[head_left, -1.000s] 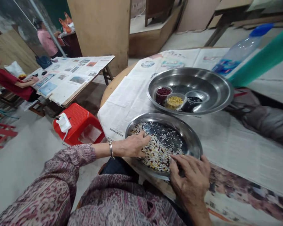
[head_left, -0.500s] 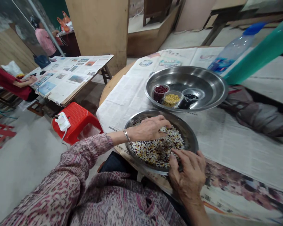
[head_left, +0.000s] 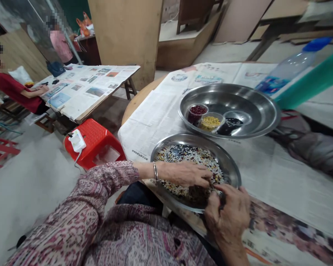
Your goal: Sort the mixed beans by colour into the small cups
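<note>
A steel basin [head_left: 234,171] in front of me holds a spread mix of white grains with yellow, dark red and black beans [head_left: 192,155]. My left hand [head_left: 187,173], with a silver bracelet at the wrist, reaches across the mix, fingers stretched over the grains near the basin's middle. At the near right rim rests my right hand [head_left: 229,208], its thumb and fingers apart, fingertips over the grains close to the left fingertips. Farther back, a larger steel basin [head_left: 258,107] contains clear cups of red beans [head_left: 198,110], yellow beans [head_left: 210,122] and black beans [head_left: 233,122].
Newspaper [head_left: 147,122] covers the round table. A plastic bottle [head_left: 288,68], a green tube-like object [head_left: 310,81] and a grey folded bundle [head_left: 316,147] lie at the right. A red stool [head_left: 100,135] bears a white power strip. Two people are near another table [head_left: 100,79] at left.
My left hand moved from the basin's left side, over its far part, then toward me and right, near my right hand. The grains are spread differently. My right hand stays at the rim.
</note>
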Demonstrator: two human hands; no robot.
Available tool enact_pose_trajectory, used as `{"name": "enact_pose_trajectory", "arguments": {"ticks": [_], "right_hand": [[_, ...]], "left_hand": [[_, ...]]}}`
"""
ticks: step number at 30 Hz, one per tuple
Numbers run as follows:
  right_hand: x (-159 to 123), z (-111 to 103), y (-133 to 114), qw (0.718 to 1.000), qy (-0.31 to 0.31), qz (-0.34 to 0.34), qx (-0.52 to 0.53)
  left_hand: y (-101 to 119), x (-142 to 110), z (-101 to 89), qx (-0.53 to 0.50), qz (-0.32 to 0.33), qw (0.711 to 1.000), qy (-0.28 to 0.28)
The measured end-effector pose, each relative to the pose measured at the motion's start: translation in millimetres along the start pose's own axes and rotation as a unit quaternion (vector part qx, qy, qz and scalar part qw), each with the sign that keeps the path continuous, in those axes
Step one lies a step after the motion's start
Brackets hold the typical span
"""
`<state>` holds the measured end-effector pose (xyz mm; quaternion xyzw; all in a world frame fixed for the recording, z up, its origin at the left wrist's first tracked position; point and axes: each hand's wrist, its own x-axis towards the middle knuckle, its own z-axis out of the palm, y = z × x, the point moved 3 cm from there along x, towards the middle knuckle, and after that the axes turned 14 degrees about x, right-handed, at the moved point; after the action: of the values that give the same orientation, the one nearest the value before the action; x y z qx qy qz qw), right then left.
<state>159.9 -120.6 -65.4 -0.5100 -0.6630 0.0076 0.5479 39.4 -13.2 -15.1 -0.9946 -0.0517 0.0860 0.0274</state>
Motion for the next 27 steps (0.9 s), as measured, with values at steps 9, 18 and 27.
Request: {"name": "enact_pose_trajectory", "arguments": {"ticks": [9,18,27], "right_hand": [[0,0,1,1.000,-0.006,0.027,-0.001],[0,0,-1,1.000,-0.007,0.014,-0.004],[-2,0,2,1.000,-0.006,0.026,-0.008]], "left_hand": [[-37,-54,-10.3,-0.002,-0.252,0.967,0.023],[3,-76,-1.2,-0.114,-0.260,0.957,-0.055],[9,-32,2.7,-0.221,-0.201,0.950,0.087]]}}
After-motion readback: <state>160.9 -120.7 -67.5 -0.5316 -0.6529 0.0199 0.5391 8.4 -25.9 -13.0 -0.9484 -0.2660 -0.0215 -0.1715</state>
